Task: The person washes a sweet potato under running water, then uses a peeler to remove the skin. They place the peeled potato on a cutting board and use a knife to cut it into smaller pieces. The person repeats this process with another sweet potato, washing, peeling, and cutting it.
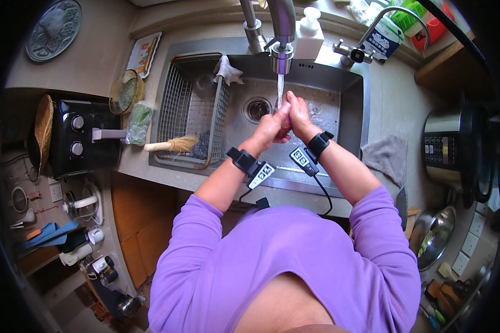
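Over the sink (323, 105), my left hand (270, 126) and my right hand (301, 114) are pressed together under a stream of water (280, 89). The water runs from the metal faucet (282, 58) straight onto them. Both hands are closed, their fingers folded against each other. A small bit of purple shows between them, but the rest is hidden and I cannot make out what it is. Left of my hands lies the drain (258, 110). Each wrist wears a black strap with a small tagged device.
A wire basket (219, 119) fills the sink's left side, with a cloth (228, 71) on its rim and a straw brush (178, 145) across its front. A white pump bottle (309, 36) stands behind. A grey towel (386, 160) and an electric cooker (450, 149) are right, an air fryer (83, 133) left.
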A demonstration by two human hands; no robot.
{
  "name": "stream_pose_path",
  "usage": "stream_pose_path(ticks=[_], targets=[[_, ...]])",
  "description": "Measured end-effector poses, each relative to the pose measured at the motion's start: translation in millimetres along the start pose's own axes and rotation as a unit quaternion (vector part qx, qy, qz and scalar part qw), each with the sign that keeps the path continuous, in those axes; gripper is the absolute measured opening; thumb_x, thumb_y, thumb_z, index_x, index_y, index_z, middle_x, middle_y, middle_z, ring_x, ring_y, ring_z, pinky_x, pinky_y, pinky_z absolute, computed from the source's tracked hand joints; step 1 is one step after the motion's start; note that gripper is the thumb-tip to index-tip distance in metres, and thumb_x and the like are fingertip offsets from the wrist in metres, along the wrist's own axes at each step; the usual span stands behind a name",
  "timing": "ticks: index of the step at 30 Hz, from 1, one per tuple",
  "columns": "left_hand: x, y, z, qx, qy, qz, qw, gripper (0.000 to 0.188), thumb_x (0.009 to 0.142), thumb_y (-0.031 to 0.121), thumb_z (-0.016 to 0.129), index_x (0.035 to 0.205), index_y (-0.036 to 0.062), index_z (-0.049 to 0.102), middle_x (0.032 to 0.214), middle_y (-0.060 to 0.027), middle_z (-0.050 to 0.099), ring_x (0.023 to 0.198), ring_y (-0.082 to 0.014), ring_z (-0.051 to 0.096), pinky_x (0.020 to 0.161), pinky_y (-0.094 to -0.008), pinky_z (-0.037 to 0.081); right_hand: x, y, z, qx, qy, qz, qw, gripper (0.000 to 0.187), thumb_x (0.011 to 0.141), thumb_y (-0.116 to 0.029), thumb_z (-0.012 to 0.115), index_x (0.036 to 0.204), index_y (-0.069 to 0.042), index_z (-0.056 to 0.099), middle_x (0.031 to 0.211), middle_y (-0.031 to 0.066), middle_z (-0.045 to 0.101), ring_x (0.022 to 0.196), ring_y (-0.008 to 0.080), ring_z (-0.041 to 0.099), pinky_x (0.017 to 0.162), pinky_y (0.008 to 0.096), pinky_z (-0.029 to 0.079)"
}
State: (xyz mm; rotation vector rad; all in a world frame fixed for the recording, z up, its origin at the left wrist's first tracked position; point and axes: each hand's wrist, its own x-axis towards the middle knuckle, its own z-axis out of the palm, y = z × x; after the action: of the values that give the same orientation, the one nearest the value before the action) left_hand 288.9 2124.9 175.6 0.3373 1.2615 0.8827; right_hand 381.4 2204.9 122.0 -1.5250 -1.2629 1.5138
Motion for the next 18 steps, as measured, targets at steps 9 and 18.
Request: stream_pose_path(ticks=[9, 18], targets=[[-11.0, -0.9, -14.5, -0.233, -0.067, -0.054, 0.969, 0.030, 0.085, 0.032, 0.064, 0.103, 0.0106, 0.052, 0.082, -0.0044, 0.058, 0.070, -0.0190, 0.058, 0.050, -0.0295, 0.050, 33.6, -77.3, -32.7, -0.329, -0.130, -0.293, 0.888, 0.027, 0.082, -0.028, 0.060, 0.095, -0.006, 0.069, 0.092, 0.0180, 0.066, 0.088, 0.0337, 0.063, 0.078, 0.0401, 0.050], [-23.9, 2.5, -32.3, -0.244, -0.112, -0.043, 0.962, 0.059, 0.095, 0.055, 0.025, 0.112, 0.0043, 0.051, 0.081, -0.0173, 0.061, 0.057, -0.0253, 0.058, 0.039, -0.0246, 0.041, 96.7, -132.2, -4.6, -0.206, -0.221, -0.351, 0.887, 0.028, 0.090, -0.023, 0.052, 0.102, 0.000, 0.062, 0.096, 0.0176, 0.065, 0.090, 0.0262, 0.062, 0.082, 0.0342, 0.046]])
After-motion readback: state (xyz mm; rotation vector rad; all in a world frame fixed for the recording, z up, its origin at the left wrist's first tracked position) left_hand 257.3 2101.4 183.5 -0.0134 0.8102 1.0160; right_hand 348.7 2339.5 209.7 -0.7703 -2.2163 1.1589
